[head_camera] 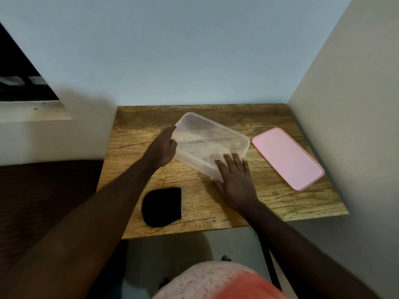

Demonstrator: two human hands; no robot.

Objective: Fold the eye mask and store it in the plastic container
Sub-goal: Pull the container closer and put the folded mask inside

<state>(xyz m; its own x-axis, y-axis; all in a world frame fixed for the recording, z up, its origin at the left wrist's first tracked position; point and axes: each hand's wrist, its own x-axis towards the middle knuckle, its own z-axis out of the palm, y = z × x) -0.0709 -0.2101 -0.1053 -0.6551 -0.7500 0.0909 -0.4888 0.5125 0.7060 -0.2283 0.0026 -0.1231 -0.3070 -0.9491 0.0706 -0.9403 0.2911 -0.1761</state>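
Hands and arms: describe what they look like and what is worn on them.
Both the left hand and the right hand are bare, with no gloves, rings or watch visible. Both forearms are bare too, with no sleeves in view. No marks can be made out in this dim light.

Bare table (269, 201) at lower right of the frame, between container (212, 140) and near edge. Pink lid (287, 157) blocking the right side, just beside the wall (345, 104). Black eye mask (162, 207) at lower left. Open strip behind the container, along the back wall.
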